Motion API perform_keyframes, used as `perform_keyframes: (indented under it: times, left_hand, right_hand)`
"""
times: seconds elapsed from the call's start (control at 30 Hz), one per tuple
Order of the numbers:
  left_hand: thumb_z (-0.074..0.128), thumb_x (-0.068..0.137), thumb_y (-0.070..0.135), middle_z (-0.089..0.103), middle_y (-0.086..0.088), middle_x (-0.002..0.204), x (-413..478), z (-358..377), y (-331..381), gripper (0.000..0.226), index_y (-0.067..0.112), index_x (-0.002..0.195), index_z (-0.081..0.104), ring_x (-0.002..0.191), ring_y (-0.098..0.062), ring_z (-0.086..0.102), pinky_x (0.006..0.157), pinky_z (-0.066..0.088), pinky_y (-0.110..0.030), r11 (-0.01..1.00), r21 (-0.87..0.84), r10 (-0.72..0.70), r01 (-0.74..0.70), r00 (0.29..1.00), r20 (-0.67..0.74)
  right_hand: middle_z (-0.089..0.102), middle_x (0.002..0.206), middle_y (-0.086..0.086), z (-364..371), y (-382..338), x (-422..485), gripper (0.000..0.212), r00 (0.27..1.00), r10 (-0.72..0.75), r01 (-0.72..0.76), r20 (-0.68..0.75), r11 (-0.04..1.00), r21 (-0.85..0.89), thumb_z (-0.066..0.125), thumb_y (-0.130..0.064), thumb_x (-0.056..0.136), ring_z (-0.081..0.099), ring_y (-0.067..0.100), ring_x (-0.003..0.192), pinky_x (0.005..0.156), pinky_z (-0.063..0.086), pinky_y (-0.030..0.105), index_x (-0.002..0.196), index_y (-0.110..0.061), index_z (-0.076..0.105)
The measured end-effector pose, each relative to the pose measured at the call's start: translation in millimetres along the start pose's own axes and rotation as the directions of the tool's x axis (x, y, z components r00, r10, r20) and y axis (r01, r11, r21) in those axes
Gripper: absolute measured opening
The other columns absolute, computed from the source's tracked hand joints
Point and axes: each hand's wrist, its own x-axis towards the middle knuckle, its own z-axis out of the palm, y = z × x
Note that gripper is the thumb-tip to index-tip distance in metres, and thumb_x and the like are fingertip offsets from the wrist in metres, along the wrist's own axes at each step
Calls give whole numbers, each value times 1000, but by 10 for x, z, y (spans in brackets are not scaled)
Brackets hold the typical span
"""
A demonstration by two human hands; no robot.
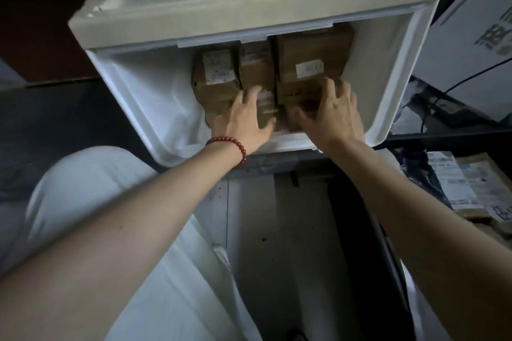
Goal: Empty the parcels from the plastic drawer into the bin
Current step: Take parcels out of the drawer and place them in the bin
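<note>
A white plastic drawer stands pulled out of its beige cabinet. Several brown cardboard parcels with white labels fill its right half, among them a large box at the back right and a smaller one to the left. My left hand, with a red bead bracelet at the wrist, lies on the front parcels with fingers spread. My right hand reaches over the front right parcel, fingers curled on its top edge. The parcels under both hands are partly hidden.
A white box with printed characters stands at the right, with dark cables below it. Labelled packets lie in a dark container at the lower right. My legs in white trousers fill the lower left.
</note>
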Motion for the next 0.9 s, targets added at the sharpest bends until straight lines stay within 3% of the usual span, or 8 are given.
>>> perform_keyframes:
  times: [0.1, 0.33, 0.6, 0.67, 0.73, 0.8, 0.83, 0.9]
  left_hand:
    - [56, 89, 45, 31, -9, 151, 201, 43, 185, 70, 28, 147, 22, 130, -32, 43, 101, 43, -48, 999, -45, 7, -6, 1000, 9]
    - [58, 87, 46, 29, -14, 149, 722, 125, 463, 78, 29, 150, 15, 121, -37, 49, 82, 50, -45, 999, -1, 47, -47, 995, -93]
    - [43, 99, 38, 46, -19, 134, 1160, 211, 507, 49, 20, 143, 34, 117, -38, 50, 79, 44, -41, 993, 61, 103, -99, 993, -62]
    - [37, 102, 36, 54, -17, 122, 1253, 259, 455, 38, 14, 132, 45, 109, -35, 54, 76, 40, -36, 999, -30, 44, -45, 998, -49]
    - [31, 103, 37, 55, -8, 101, 1311, 328, 340, 28, 19, 102, 52, 92, -24, 53, 84, 43, -36, 980, -156, -116, 127, 990, 78]
    - [28, 105, 31, 41, 1, 79, 1303, 385, 242, 32, 25, 75, 36, 71, -12, 41, 78, 37, -30, 943, -226, -205, 246, 960, 191]
    - [27, 105, 30, 41, 2, 82, 1283, 385, 232, 31, 25, 75, 36, 75, -11, 42, 78, 33, -27, 938, -242, -202, 248, 959, 199]
    - [31, 104, 33, 49, -4, 108, 1258, 327, 258, 23, 19, 103, 50, 101, -17, 47, 87, 34, -29, 941, -283, -151, 183, 980, 130]
  right_hand:
    - [22, 152, 12, -34, 107, 141, 81, 999, 40, -41, 25, 998, 45, 61, -46, 88, 26, 31, 137, 107, 34, 44, 150, -17, 17]
    - [17, 153, 18, 47, 250, 520, 99, 996, 60, -67, 67, 991, 113, 65, -41, 87, 27, 36, 139, 103, 38, 49, 154, -22, -6]
    - [3, 158, 18, 284, 179, 731, 103, 994, 101, -110, 50, 968, 227, 67, -35, 88, 21, 34, 142, 110, 32, 40, 153, -11, -10]
    - [2, 158, 18, 325, 197, 757, 103, 994, 107, -108, 19, 963, 247, 68, -33, 88, 19, 33, 143, 111, 29, 35, 152, -8, -9]
    - [1, 159, 18, 343, 226, 800, 104, 993, 115, -113, 4, 960, 256, 68, -32, 87, 18, 33, 144, 112, 27, 34, 152, -7, -9]
    - [2, 159, 17, 342, 260, 862, 106, 992, 125, -124, 15, 954, 274, 70, -29, 86, 17, 33, 145, 114, 23, 34, 152, -6, -10]
    - [3, 160, 17, 335, 275, 891, 107, 992, 125, -126, 21, 949, 288, 71, -28, 85, 16, 32, 145, 115, 21, 34, 152, -6, -10]
    - [9, 159, 15, 315, 291, 943, 109, 992, 123, -126, 29, 934, 333, 74, -26, 83, 18, 30, 145, 116, 20, 33, 152, -7, -7]
